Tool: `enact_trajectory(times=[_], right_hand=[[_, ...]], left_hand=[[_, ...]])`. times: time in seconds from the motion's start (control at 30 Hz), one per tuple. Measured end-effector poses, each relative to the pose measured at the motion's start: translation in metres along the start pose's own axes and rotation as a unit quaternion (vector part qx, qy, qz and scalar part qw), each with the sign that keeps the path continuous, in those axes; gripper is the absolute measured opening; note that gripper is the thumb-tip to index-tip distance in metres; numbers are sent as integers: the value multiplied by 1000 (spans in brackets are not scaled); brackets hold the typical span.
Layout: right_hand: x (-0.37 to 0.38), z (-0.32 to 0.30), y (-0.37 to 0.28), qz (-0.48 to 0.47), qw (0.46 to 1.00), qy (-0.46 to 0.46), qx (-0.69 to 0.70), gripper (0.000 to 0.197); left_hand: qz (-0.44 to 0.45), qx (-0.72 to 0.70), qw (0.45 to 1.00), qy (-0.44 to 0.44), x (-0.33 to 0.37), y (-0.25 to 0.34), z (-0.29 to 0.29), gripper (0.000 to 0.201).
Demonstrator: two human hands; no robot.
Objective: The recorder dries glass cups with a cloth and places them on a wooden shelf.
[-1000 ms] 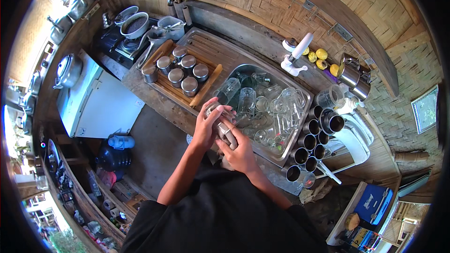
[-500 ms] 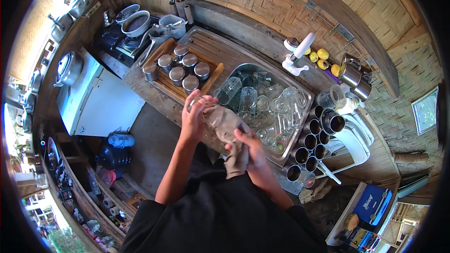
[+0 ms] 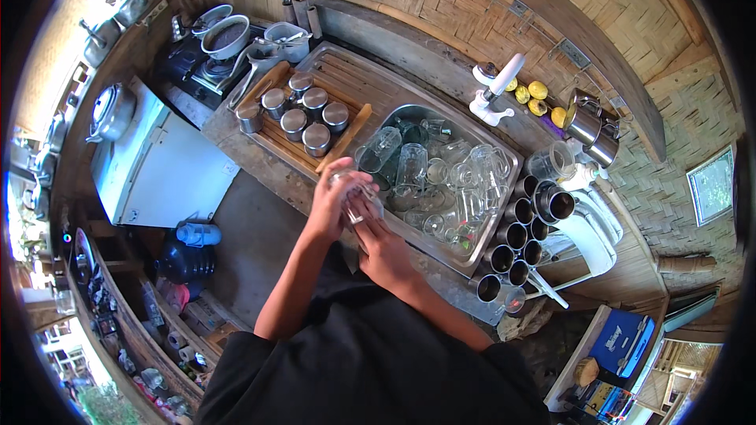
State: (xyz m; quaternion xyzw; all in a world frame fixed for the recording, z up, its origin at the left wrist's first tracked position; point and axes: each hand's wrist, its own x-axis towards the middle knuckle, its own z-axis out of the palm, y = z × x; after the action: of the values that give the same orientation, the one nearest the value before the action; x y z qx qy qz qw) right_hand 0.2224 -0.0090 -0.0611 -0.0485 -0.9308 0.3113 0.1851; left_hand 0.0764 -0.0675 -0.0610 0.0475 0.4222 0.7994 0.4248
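Note:
My left hand [image 3: 324, 211] is closed around a clear drinking glass [image 3: 353, 192], held above the counter's front edge. My right hand [image 3: 388, 256] meets the glass at its near end, its fingers together and pushed at or into the mouth. The grey-brown cloth cannot be made out now; the hands and glass may hide it. Just beyond them is a steel sink [image 3: 513, 182] crowded with clear glasses and glass mugs [image 3: 412, 167]. To the left of the sink, a wooden slatted tray [image 3: 344, 140] bears several steel cups [image 3: 293, 122].
Several dark-mouthed steel cups [image 3: 513, 236] stand right of the sink, near a white chair [image 3: 592, 245]. A white faucet [image 3: 490, 104] rises behind the basin, beside yellow fruits [image 3: 537, 90]. Far left are a stove with a pot [image 3: 226, 38] and a white fridge [image 3: 169, 161].
The cloth that hung between my hands has gone from sight. My right hand has moved left to the glass, and the glass has tilted in my left hand.

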Motion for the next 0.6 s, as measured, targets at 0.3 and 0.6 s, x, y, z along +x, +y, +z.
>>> enact_trajectory(times=[0.3,0.6], right_hand=[[-1,-27,17,322,614,-36,720,59],[-23,-43,34,369,554,58,744,50]], left_hand=[[15,37,999,-6,2,-14,-7,44],[57,56,989,123,16,1,-38,43]])
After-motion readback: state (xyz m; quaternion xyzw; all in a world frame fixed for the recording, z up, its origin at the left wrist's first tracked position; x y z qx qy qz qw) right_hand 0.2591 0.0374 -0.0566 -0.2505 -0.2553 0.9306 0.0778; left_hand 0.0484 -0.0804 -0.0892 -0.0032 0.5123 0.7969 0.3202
